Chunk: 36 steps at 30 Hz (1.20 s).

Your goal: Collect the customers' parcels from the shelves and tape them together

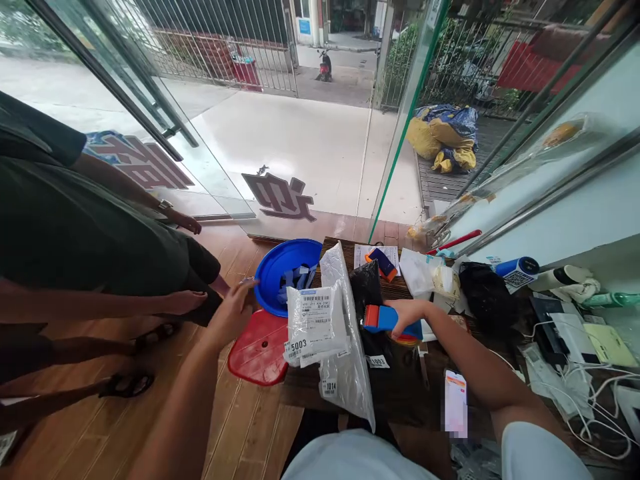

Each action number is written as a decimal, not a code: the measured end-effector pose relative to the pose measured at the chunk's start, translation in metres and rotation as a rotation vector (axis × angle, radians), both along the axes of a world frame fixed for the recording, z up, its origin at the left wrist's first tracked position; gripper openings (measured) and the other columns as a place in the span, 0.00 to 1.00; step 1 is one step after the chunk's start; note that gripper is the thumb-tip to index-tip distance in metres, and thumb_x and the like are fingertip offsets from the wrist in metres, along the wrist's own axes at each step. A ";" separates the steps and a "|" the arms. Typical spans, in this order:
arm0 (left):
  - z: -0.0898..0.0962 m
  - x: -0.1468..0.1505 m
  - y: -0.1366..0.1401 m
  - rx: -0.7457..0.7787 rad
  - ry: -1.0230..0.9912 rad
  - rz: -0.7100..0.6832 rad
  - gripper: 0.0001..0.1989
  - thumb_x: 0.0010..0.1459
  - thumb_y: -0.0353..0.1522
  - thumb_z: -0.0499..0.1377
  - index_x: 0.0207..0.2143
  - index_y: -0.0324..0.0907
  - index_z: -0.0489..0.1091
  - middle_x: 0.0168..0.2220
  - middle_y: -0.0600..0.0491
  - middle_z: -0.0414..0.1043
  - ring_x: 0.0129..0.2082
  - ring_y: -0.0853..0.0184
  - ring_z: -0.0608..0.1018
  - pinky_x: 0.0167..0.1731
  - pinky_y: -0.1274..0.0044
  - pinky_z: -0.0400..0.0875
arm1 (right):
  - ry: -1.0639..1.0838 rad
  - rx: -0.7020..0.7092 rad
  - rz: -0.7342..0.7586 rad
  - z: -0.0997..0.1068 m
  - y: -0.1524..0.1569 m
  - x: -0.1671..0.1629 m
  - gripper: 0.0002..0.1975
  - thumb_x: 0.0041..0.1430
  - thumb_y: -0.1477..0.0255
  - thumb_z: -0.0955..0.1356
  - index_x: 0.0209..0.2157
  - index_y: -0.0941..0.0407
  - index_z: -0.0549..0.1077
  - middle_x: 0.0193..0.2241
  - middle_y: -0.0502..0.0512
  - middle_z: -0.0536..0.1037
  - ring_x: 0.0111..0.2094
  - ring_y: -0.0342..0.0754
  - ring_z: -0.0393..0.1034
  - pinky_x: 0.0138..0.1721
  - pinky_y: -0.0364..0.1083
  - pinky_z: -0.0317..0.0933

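My left hand (233, 313) is over the floor beside the blue basin (267, 263), fingers drawn together at the tips. Something small and pale may be between them, too small to name. My right hand (407, 315) is wrapped round a blue-and-red hand-held device (379, 319), its red end pointing left. Below the device lies a black parcel bag (367, 287) with a 1003 label. To its left are a long white parcel (347, 373) labelled 1014 and a white plastic parcel (315, 317) labelled 5003, stacked on the dark wooden table (305, 393).
A red stool (260, 353) stands left of the table. A phone (455, 403) lies near my right forearm. Cables (595, 420), bags and papers crowd the right. Another person (100, 227) stands at left, by the glass door (405, 120).
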State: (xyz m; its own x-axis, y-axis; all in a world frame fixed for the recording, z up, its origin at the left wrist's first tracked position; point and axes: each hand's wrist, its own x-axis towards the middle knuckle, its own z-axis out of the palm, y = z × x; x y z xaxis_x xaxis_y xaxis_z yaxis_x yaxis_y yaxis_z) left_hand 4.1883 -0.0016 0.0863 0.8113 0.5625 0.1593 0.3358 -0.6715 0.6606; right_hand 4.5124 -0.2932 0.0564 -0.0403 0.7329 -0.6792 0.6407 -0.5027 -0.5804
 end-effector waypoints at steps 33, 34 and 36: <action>-0.019 0.150 -0.030 0.124 0.371 -0.991 0.26 0.38 0.56 0.67 0.32 0.47 0.72 0.37 0.53 0.73 0.45 0.56 0.70 0.58 0.60 0.56 | -0.372 0.006 -0.033 -0.033 -0.057 0.036 0.34 0.39 0.64 0.75 0.53 0.45 0.71 0.37 0.56 0.81 0.38 0.62 0.76 0.32 0.47 0.58; -0.016 0.145 -0.021 0.072 0.356 -0.999 0.25 0.41 0.55 0.66 0.32 0.47 0.73 0.38 0.52 0.73 0.45 0.57 0.71 0.57 0.63 0.60 | -0.389 0.026 -0.020 -0.039 -0.047 0.029 0.34 0.40 0.63 0.74 0.53 0.46 0.70 0.37 0.56 0.81 0.38 0.62 0.76 0.31 0.47 0.58; -0.011 0.129 -0.002 0.022 0.314 -0.920 0.21 0.50 0.52 0.64 0.38 0.47 0.73 0.46 0.50 0.73 0.48 0.58 0.72 0.54 0.67 0.65 | -0.405 0.060 0.017 -0.051 -0.019 0.008 0.34 0.40 0.61 0.74 0.52 0.48 0.71 0.36 0.58 0.81 0.37 0.62 0.76 0.30 0.47 0.59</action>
State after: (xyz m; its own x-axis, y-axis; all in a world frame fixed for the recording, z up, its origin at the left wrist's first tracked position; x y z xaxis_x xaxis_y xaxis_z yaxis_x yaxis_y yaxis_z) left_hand 4.3170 -0.0037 0.0753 0.9398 -0.3134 -0.1365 -0.1679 -0.7710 0.6143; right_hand 4.5199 -0.3125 0.0051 0.2094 0.7734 -0.5983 0.8311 -0.4631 -0.3077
